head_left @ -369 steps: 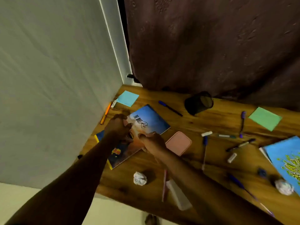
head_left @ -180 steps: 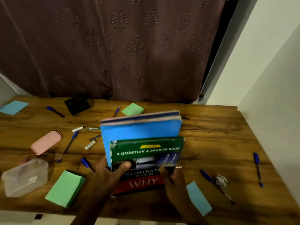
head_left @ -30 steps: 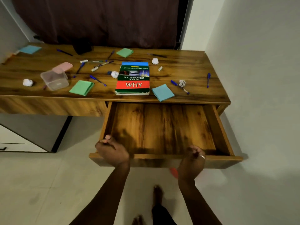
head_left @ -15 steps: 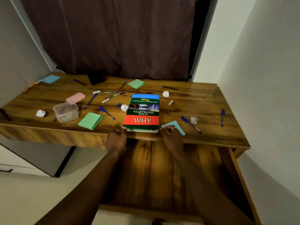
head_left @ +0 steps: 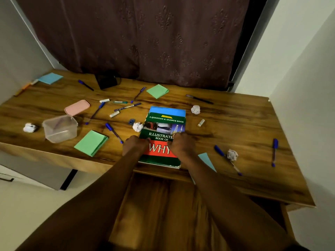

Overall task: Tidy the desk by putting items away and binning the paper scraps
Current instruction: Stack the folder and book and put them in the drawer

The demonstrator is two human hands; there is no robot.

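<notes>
Books (head_left: 164, 122) between left hand (head_left: 135, 146), right hand (head_left: 181, 146)

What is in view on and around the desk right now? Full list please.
book stack: one, green-and-red cover over blue, front centre of desk
paper scraps: four, white, scattered
note pads: two green, two blue, spread out
pens: at least seven blue, one dark, scattered
container: one, clear, left
lid: one, pink, behind container
pen holder: one, black, back by curtain
white sticks: three, small, mid-desk
drawer: one, wooden, open below desk front
left hand: grips stack's left edge
right hand: grips stack's right side
</notes>
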